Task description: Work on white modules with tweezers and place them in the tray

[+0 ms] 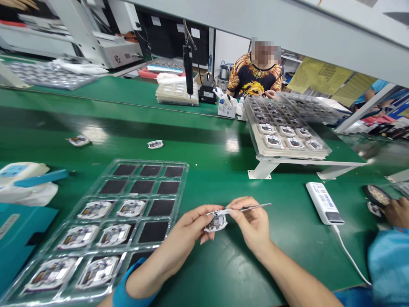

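My left hand (pixel 196 221) is closed on a small white-framed electronic module (pixel 216 222), with its inner circuit parts facing up. My right hand (pixel 251 221) pinches a thin, slim tool that looks like tweezers (pixel 260 206). Its back end sticks out to the right, while the front end is at the module's upper right edge. My fingers partly cover the tip, so I cannot tell exactly what it touches. Left of my hands lies a clear compartment tray (pixel 185 181). Several similar modules (pixel 113 235) rest in its left and middle columns, and other pockets show dark pads.
Loose modules (pixel 155 144) lie behind the tray. Stacked trays (pixel 287 128) stand on a raised shelf at right. A white corded device (pixel 324 202) lies near a co-worker's hand (pixel 398 213). An electric screwdriver (pixel 188 68) hangs at the back. Another person (pixel 255 76) sits opposite.
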`<state>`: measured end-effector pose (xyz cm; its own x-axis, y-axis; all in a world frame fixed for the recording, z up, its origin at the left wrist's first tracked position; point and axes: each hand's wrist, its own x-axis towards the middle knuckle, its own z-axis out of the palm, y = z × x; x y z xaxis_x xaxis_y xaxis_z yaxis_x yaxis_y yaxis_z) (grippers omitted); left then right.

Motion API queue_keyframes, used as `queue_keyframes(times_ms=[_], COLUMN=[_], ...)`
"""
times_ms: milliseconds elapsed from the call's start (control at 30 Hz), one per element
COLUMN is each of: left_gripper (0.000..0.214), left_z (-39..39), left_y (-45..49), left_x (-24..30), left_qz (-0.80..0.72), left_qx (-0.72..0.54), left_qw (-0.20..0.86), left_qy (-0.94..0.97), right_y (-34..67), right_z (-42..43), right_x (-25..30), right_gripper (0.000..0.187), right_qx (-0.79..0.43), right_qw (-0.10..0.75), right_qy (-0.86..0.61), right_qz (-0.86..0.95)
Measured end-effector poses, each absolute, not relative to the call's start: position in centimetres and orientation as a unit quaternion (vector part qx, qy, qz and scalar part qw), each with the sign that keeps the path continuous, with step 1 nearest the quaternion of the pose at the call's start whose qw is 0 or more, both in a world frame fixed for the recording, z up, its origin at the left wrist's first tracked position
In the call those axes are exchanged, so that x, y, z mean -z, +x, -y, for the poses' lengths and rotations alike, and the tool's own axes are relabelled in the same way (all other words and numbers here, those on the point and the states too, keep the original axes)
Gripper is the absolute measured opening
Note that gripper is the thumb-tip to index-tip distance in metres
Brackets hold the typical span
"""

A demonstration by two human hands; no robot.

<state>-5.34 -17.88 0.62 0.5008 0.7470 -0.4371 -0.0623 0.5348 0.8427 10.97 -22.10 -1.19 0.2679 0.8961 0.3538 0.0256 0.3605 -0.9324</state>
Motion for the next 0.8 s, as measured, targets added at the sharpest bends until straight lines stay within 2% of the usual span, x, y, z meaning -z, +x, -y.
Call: queue_keyframes(times_ms=[200, 500, 800], left_gripper=[0.037, 0.029, 0.029], left_z=[17.87, 17.89, 18.08], left_y=[-5.33, -5.21, -5.33], left_x=[-1.07, -0.53, -0.18], left_qz=[-0.402, -0.397, -0.401], left_qx=[-0.276, -0.289, -0.277], left_qw=[0.775, 0.656, 0.614], left_qy=[0.402, 0.573, 0.621], right_y=[11.05, 11.47, 11.39], right_z=[22.10, 21.74, 21.68], right_x=[0.74, 0.89, 0.79], right_gripper=[0.008, 0.021, 0.019], right_qx=[-0.342, -0.415, -0.440], right_qw=[0.654, 0.644, 0.629], right_qy=[-0.423, -0.488, -0.503], right_qz=[0.526, 0.417, 0.397])
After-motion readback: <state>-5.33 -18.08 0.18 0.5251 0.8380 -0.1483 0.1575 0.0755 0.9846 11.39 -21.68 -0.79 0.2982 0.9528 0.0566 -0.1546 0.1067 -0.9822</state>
